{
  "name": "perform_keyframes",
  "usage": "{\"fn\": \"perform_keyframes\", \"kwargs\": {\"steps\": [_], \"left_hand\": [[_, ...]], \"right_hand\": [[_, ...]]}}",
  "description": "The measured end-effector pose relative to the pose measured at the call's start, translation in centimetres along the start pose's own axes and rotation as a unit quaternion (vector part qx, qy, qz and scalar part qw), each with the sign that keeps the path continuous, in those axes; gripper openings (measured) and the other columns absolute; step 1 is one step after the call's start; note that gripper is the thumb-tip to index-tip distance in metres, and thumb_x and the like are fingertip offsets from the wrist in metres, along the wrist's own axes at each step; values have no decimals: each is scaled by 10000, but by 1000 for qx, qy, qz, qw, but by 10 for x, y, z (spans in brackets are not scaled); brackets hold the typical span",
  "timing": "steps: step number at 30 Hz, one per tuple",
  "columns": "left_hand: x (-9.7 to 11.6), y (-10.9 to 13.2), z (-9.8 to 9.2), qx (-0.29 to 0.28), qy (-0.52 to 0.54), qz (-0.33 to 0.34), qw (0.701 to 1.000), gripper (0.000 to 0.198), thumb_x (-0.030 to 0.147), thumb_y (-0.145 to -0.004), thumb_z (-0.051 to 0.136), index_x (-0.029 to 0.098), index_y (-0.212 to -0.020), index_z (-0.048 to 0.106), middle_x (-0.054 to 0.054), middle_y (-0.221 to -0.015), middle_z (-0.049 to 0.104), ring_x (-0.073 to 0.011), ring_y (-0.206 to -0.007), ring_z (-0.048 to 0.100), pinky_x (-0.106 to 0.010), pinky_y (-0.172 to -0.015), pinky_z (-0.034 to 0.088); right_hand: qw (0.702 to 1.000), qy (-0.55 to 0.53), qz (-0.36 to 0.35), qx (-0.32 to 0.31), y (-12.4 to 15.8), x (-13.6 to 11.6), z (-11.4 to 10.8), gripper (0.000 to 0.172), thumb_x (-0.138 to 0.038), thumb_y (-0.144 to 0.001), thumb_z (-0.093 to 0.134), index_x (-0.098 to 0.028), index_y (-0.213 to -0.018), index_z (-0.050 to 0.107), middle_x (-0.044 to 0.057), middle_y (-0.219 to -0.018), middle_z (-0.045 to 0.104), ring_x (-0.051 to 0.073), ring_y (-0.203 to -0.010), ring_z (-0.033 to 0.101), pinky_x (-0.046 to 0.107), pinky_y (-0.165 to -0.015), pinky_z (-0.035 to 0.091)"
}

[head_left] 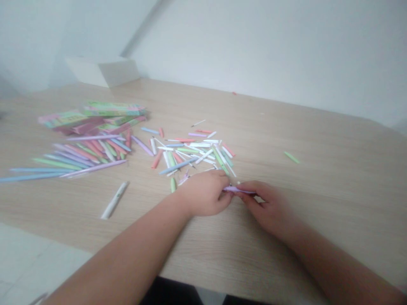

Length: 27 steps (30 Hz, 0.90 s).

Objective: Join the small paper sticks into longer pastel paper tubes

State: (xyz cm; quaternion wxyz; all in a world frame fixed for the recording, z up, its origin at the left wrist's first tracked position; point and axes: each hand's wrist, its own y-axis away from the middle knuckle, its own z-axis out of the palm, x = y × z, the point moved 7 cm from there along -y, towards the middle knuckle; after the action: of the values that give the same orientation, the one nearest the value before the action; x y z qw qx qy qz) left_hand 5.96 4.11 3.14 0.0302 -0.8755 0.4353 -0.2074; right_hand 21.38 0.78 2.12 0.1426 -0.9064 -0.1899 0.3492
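Note:
Both my hands meet low over the wooden table [318,161], near its front edge. My left hand [205,195] is closed, its fingers pinching one end of a purple pen part [238,190]. My right hand [267,205] is closed too and grips the other end of the same purple piece. Just beyond my hands lies a loose scatter of pastel pen parts [193,152]: barrels, caps and thin refills in green, pink, blue, white and purple.
A row of finished pastel pens [76,156] lies at the left, with flat colourful pen boxes [104,112] behind it. One white pen [114,200] lies alone near the front left. A green piece [291,157] lies at the right. A white box [103,70] stands at the back.

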Motion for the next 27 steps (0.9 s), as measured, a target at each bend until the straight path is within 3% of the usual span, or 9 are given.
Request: {"fn": "perform_keyframes", "kwargs": {"steps": [5, 8, 13, 17, 23, 27], "left_hand": [[-3, -1, 7, -9, 61, 15, 998, 258, 220, -971, 447, 159, -1008, 695, -102, -1058, 661, -208, -995, 638, -343, -912, 511], [-6, -1, 9, -15, 59, 19, 998, 295, 306, -1017, 433, 175, -1033, 697, -93, -1048, 693, -223, -1027, 646, -360, -931, 501], [-13, 1, 11, -25, 2, -32, 999, 392, 483, -1031, 389, 235, -1066, 691, -68, -1025, 739, -262, -989, 684, -379, -833, 514], [-12, 1, 13, -39, -12, -35, 999, 427, 500, -1031, 367, 225, -1049, 693, -78, -1018, 748, -275, -984, 697, -382, -818, 523], [-12, 0, 16, -50, -48, -45, 997, 352, 418, -1009, 412, 206, -1059, 688, -98, -1011, 748, -289, -953, 707, -383, -784, 541], [-9, 0, 16, -47, -64, -37, 996, 349, 405, -1005, 406, 210, -1061, 690, -98, -1014, 748, -300, -947, 710, -395, -775, 547]], "right_hand": [[1000, 1, 12, 14, 0, 5, -3, 173, -365, -955, 648, -296, -1068, 760, 43, -1003, 785, 230, -883, 740, 400, -803, 612], [1000, 0, -4, 4, -1, 4, -3, 174, -352, -959, 641, -299, -1071, 763, 43, -1023, 789, 237, -926, 743, 415, -840, 608], [1000, 0, -9, 6, 0, 3, -4, 182, -324, -958, 646, -313, -1097, 764, 30, -1048, 791, 227, -951, 743, 403, -867, 600], [1000, 2, -17, -16, -2, 3, -1, 203, -316, -962, 632, -327, -1109, 772, 26, -1056, 793, 234, -959, 744, 414, -873, 599], [997, -9, 36, -61, -4, 10, 8, 218, -332, -944, 641, -314, -1111, 780, 37, -1040, 801, 250, -917, 752, 420, -818, 611], [994, -42, 67, -81, -7, 7, 11, 208, -365, -961, 615, -301, -1078, 774, 15, -868, 793, 218, -757, 740, 355, -684, 596]]}}
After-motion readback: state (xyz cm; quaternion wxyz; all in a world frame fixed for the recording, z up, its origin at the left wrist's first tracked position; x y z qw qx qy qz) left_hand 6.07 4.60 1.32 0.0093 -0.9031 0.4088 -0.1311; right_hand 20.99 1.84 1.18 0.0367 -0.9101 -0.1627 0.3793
